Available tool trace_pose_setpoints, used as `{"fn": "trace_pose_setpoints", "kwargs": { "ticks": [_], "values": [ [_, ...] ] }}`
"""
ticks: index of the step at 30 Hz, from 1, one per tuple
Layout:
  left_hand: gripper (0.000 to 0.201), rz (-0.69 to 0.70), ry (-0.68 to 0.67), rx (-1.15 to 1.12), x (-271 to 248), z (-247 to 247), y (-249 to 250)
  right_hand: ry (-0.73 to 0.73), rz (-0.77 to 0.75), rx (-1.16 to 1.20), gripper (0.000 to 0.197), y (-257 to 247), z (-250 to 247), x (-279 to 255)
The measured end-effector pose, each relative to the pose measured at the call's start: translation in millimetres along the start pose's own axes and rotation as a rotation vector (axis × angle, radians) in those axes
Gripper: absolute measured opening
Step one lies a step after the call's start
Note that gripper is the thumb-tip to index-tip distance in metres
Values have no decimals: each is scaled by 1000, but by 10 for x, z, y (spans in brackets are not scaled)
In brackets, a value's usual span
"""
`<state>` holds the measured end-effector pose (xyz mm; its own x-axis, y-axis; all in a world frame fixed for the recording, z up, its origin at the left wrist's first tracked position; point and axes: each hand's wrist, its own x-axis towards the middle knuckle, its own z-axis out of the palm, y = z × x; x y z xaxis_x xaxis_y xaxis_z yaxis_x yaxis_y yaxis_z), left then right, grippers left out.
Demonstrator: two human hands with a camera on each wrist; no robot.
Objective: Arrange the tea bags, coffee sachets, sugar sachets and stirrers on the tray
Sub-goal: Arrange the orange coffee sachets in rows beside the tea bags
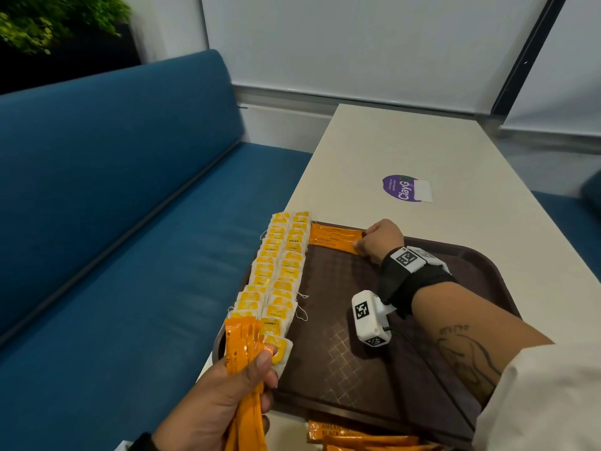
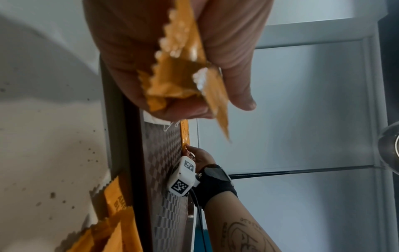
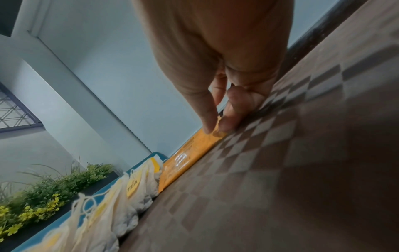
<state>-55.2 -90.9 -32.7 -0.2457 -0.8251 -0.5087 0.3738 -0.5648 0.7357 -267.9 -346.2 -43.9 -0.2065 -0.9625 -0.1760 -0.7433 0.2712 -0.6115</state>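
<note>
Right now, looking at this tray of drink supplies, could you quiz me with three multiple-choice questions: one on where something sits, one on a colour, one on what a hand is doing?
1. Where do the tea bags lie?
A. along the tray's left edge
B. on the sofa
C. tray's middle

2. What colour are the coffee sachets?
A. green
B. orange
C. white

3. What is the left hand doing?
A. resting flat
B. pointing
C. gripping a bundle of sachets

Answers: A, two rows line the tray there; B, orange wrappers; C, fingers curl round them.
</note>
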Motion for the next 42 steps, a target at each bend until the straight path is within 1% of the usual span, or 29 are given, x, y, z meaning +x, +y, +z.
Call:
{"fn": "trace_pose_setpoints", "kwargs": {
  "ticks": [1, 2, 3, 4, 6, 8, 10, 12, 13, 15, 17, 19, 21, 22, 23, 24, 26, 27, 28, 30, 31, 33, 34, 35, 37, 38, 39, 41, 42],
  "values": [
    [82, -22, 31, -32, 37, 22, 49, 10, -2, -11, 26, -5, -31, -60],
    [71, -13, 51, -75, 43, 31, 65, 14, -3, 6, 21, -17, -67, -122],
    [62, -7, 61, -89, 42, 49, 71, 17, -9, 49, 20, -15, -100, -174],
    [56, 3, 61, -109, 45, 59, 68, 10, -25, 97, 23, -18, -141, -236],
    [53, 14, 78, -140, 18, 121, 75, -52, -102, 131, 26, -62, -255, -446],
    [53, 31, 108, -158, 12, 173, 57, -205, -215, 96, 24, -167, -389, -802],
    [53, 72, 157, -186, 10, 253, 49, -434, -306, 15, 25, -290, -496, -1281],
    [56, 130, 175, -190, 18, 312, 30, -662, -351, -68, 27, -346, -504, -1731],
    [57, 149, 180, -183, 18, 342, 33, -747, -369, -91, 29, -352, -478, -1918],
    [56, 159, 157, -171, -7, 395, 41, -838, -374, -59, 34, -333, -399, -2196],
    [56, 176, 147, -168, -26, 413, 38, -820, -383, -46, 34, -288, -353, -2333],
    [58, 191, 137, -150, -55, 432, 24, -774, -382, 3, 27, -239, -368, -2382],
    [49, 191, 160, -160, -87, 449, -2, -703, -378, 117, 16, -204, -432, -2384],
    [42, 188, 173, -181, -106, 454, -5, -618, -419, 124, 9, -200, -470, -2383],
    [38, 186, 175, -209, -126, 458, -1, -515, -483, 74, 5, -199, -512, -2371],
    [37, 182, 168, -245, -144, 453, 8, -411, -558, -20, 12, -191, -552, -2353],
    [44, 161, 139, -310, -182, 427, 42, -224, -708, -226, 30, -190, -628, -2333],
    [48, 152, 110, -332, -206, 411, 63, -144, -768, -242, 34, -190, -657, -2338],
    [53, 148, 69, -344, -225, 392, 76, -85, -831, -197, 34, -179, -676, -2343],
    [64, 155, -21, -318, -262, 389, 106, 6, -967, -78, 32, -130, -680, -2339],
    [65, 155, -51, -278, -289, 409, 119, 42, -1020, -60, 32, -102, -666, -2326],
    [49, 165, -70, -190, -328, 456, 124, 56, -1077, -49, 33, -59, -626, -2291],
    [43, 171, -62, -151, -341, 484, 128, 32, -1083, -42, 33, -48, -604, -2277],
    [40, 177, -51, -115, -352, 513, 137, 12, -1086, -31, 34, -36, -584, -2265],
    [46, 185, -21, -39, -335, 519, 138, -35, -1060, -14, 36, -8, -546, -2245],
    [50, 186, 6, 8, -327, 513, 141, -71, -1021, 7, 38, -12, -549, -2244],
    [53, 188, 37, 63, -324, 506, 151, -118, -948, 53, 39, -25, -570, -2245],
    [59, 190, 84, 183, -314, 486, 163, -239, -755, 196, 36, -79, -653, -2254],
    [62, 187, 83, 234, -309, 473, 169, -304, -677, 264, 32, -100, -698, -2246]
  ]
}}
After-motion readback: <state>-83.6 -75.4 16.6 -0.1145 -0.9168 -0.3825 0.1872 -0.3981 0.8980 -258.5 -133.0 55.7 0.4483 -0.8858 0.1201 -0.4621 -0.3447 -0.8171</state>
